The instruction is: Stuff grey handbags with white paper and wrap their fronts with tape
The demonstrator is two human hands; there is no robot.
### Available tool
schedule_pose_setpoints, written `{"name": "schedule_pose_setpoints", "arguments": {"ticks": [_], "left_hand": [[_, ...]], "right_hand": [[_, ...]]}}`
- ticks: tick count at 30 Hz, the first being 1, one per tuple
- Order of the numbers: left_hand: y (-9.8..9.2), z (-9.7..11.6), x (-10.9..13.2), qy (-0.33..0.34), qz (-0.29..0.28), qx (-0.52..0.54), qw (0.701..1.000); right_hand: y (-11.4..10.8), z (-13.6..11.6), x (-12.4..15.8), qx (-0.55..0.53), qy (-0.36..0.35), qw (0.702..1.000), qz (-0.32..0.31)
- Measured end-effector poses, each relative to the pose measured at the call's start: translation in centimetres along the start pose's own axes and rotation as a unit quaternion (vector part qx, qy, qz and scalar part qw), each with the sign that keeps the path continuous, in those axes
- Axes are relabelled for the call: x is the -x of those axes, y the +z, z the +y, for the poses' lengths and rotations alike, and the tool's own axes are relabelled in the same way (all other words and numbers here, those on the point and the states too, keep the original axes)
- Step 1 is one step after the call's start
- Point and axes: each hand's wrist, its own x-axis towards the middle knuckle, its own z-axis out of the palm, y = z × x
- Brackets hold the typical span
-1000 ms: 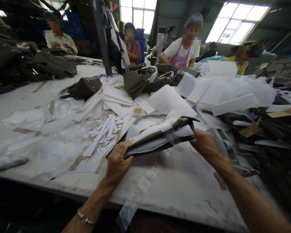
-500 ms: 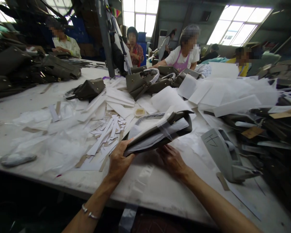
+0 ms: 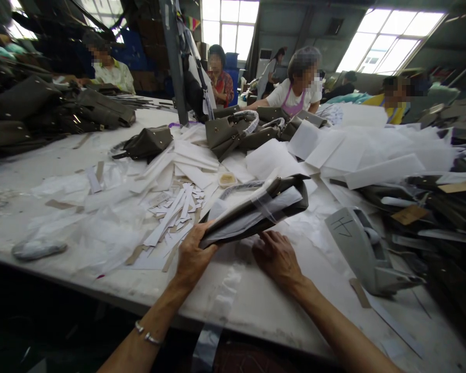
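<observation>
A dark olive handbag (image 3: 252,217) is tilted above the table, stuffed with white paper and bound by a band of clear tape (image 3: 267,204). My left hand (image 3: 194,248) grips its near left end, thumb on the near side. Just below the bag's lower edge is my right hand (image 3: 277,256), its fingers loosely bent and slightly apart; nothing shows in them. I cannot tell whether the fingertips touch the bag. A strip of clear tape (image 3: 227,290) lies over the table's front edge below.
A grey tape dispenser (image 3: 351,248) stands to the right, beside piled dark bags (image 3: 419,217). White paper sheets (image 3: 357,150) and cut paper strips (image 3: 174,212) cover the middle. More bags (image 3: 229,129) and a metal post (image 3: 173,62) are farther back, with several people beyond.
My right hand has drawn slightly down and away from the bag's underside. The bag stays almost in place in my left hand. The view has shifted slightly.
</observation>
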Motion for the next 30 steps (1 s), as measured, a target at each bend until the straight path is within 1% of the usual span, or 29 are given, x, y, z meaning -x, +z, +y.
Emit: {"name": "schedule_pose_setpoints", "arguments": {"ticks": [3, 7, 9, 10, 12, 15, 17, 19, 21, 23, 25, 27, 29, 30], "left_hand": [[-0.1, 0.3, -0.1, 0.003, -0.005, 0.006, 1.000], [-0.1, 0.5, -0.1, 0.004, -0.007, 0.005, 1.000], [-0.1, 0.4, -0.1, 0.011, -0.007, 0.004, 1.000], [-0.2, 0.3, -0.1, 0.020, -0.008, 0.003, 1.000], [-0.3, -0.1, -0.1, 0.046, -0.017, -0.002, 0.999], [-0.5, -0.9, -0.3, 0.111, -0.041, -0.028, 0.993], [-0.7, -1.3, -0.4, 0.180, -0.064, -0.048, 0.980], [-0.7, -1.4, -0.5, 0.264, -0.094, -0.069, 0.957], [-0.7, -1.1, -0.4, 0.329, -0.121, -0.089, 0.932], [-0.7, -0.7, -0.2, 0.357, -0.130, -0.105, 0.919], [-0.8, -0.1, 0.1, 0.366, -0.128, -0.119, 0.914], [-0.9, 0.6, 0.4, 0.372, -0.131, -0.137, 0.909], [-1.1, 1.2, 0.7, 0.378, -0.138, -0.157, 0.902], [-1.1, 1.4, 0.9, 0.382, -0.135, -0.162, 0.900]], "right_hand": [[0.7, -0.6, -2.6, -0.010, 0.016, 1.000, -0.014], [1.1, 0.1, -6.1, -0.023, 0.028, 0.999, 0.014], [0.9, 0.8, -6.6, -0.027, 0.026, 0.999, 0.024], [0.7, 1.0, -6.3, -0.029, 0.020, 0.999, 0.023], [0.1, 1.3, -4.5, -0.030, 0.007, 0.999, 0.016], [-1.0, 0.4, 0.7, -0.046, -0.035, 0.998, 0.016], [-2.2, -1.0, 4.5, -0.115, -0.126, 0.985, 0.033], [-3.7, -2.7, 7.2, -0.191, -0.213, 0.958, 0.013], [-5.6, -4.4, 8.3, -0.223, -0.276, 0.935, 0.008], [-7.6, -5.4, 7.7, -0.226, -0.302, 0.925, 0.036], [-9.4, -5.7, 5.7, -0.219, -0.269, 0.935, 0.072], [-10.8, -5.1, 2.7, -0.208, -0.192, 0.954, 0.094], [-11.2, -3.9, -1.1, -0.199, -0.089, 0.972, 0.082], [-11.1, -3.1, -3.2, -0.197, -0.032, 0.979, 0.050]]}}
